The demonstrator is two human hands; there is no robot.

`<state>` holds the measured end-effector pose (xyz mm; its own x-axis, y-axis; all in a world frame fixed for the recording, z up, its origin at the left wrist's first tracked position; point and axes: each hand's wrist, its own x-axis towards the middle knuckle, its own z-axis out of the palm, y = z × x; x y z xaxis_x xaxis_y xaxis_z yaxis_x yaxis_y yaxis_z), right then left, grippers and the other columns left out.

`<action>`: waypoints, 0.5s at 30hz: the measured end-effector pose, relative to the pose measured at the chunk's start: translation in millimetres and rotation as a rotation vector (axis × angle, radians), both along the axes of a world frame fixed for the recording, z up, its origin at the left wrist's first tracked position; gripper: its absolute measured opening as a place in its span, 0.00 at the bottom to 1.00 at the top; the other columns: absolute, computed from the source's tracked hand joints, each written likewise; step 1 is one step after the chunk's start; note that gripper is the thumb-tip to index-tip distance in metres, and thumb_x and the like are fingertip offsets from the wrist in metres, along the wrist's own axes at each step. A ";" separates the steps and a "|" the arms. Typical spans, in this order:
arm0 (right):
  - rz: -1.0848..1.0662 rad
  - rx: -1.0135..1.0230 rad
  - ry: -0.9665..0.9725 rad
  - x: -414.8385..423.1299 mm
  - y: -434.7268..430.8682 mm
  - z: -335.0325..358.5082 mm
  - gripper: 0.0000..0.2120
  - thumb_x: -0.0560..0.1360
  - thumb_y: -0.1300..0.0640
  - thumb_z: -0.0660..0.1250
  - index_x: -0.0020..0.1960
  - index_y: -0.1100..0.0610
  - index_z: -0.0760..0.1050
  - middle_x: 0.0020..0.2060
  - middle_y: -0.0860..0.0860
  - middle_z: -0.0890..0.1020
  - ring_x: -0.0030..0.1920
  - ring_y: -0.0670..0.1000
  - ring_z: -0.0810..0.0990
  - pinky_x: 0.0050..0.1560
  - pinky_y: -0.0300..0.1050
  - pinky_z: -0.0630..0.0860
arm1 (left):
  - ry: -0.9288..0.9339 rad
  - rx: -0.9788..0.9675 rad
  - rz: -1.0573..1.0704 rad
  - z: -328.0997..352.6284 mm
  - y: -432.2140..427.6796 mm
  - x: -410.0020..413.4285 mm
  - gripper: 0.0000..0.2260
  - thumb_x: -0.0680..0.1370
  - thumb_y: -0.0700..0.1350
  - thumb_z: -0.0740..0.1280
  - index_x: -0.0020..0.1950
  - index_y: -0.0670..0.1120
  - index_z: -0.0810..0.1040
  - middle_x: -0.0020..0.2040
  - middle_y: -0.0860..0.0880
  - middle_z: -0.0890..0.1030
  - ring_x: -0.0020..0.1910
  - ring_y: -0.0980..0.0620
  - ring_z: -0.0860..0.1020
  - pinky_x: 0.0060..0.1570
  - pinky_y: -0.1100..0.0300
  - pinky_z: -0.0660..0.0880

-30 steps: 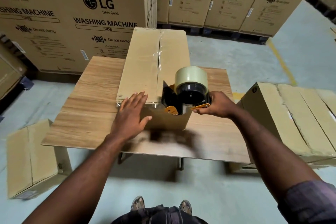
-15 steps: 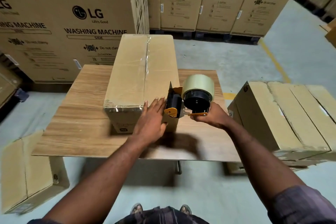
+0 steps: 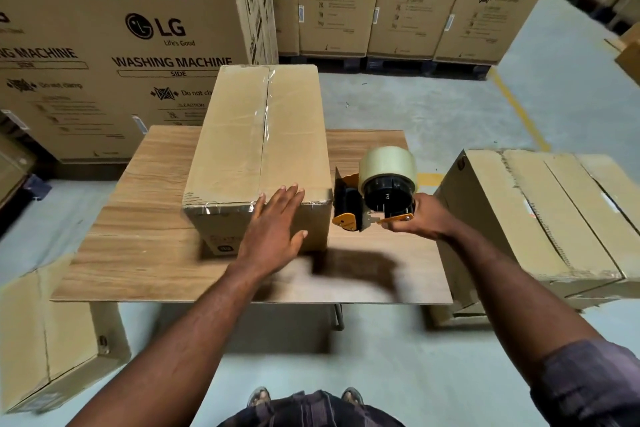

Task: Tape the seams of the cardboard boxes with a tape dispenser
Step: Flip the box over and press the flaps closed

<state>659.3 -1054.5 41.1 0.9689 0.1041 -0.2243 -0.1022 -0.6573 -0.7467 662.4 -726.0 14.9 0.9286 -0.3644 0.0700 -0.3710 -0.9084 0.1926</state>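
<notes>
A long cardboard box (image 3: 242,149) lies on a wooden table (image 3: 145,253), with clear tape along its top centre seam and over its near edge. My left hand (image 3: 275,222) presses flat, fingers straight, against the box's near end at the top right corner. My right hand (image 3: 420,218) grips the handle of a black and orange tape dispenser (image 3: 374,198) carrying a pale tape roll. The dispenser is held just right of the box's near corner, above the table, apart from the box.
A taped box (image 3: 540,218) stands on the floor right of the table, another box (image 3: 45,333) at the lower left. Tall washing-machine cartons (image 3: 121,45) line the back and left. Grey floor with a yellow line (image 3: 519,111) stretches to the right.
The dispenser has come off the box's near end and moved right, clear of the box. My left hand slid from the left part of the near edge to its right corner.
</notes>
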 end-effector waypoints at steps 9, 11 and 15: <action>0.010 0.048 0.014 -1.8 5.1 -10.6 0.09 0.69 0.54 0.82 0.41 0.48 0.82 0.34 0.42 0.85 0.36 0.38 0.81 0.38 0.31 0.74 | 0.007 -0.010 -0.110 11.6 -47.5 -2.8 0.35 0.80 0.50 0.65 0.82 0.47 0.49 0.82 0.52 0.46 0.80 0.56 0.45 0.74 0.53 0.33; 0.012 0.046 0.011 -1.0 4.9 -12.3 0.08 0.69 0.54 0.82 0.42 0.49 0.83 0.35 0.44 0.85 0.36 0.38 0.81 0.39 0.33 0.75 | 0.012 -0.033 -0.107 7.3 -43.4 -2.9 0.36 0.80 0.48 0.65 0.81 0.50 0.47 0.81 0.55 0.44 0.78 0.59 0.43 0.75 0.54 0.33; -0.007 0.036 0.031 -0.3 -5.6 -18.0 0.08 0.69 0.55 0.81 0.41 0.50 0.83 0.34 0.44 0.85 0.35 0.39 0.81 0.37 0.34 0.75 | 0.036 -0.065 -0.111 4.5 -40.0 0.1 0.35 0.81 0.48 0.64 0.81 0.54 0.45 0.81 0.57 0.45 0.80 0.59 0.44 0.77 0.54 0.36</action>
<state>659.0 -1060.1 23.1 0.9623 0.1055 -0.2508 -0.1307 -0.6290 -0.7663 662.5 -765.9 19.4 0.8851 -0.4610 0.0640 -0.4605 -0.8473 0.2646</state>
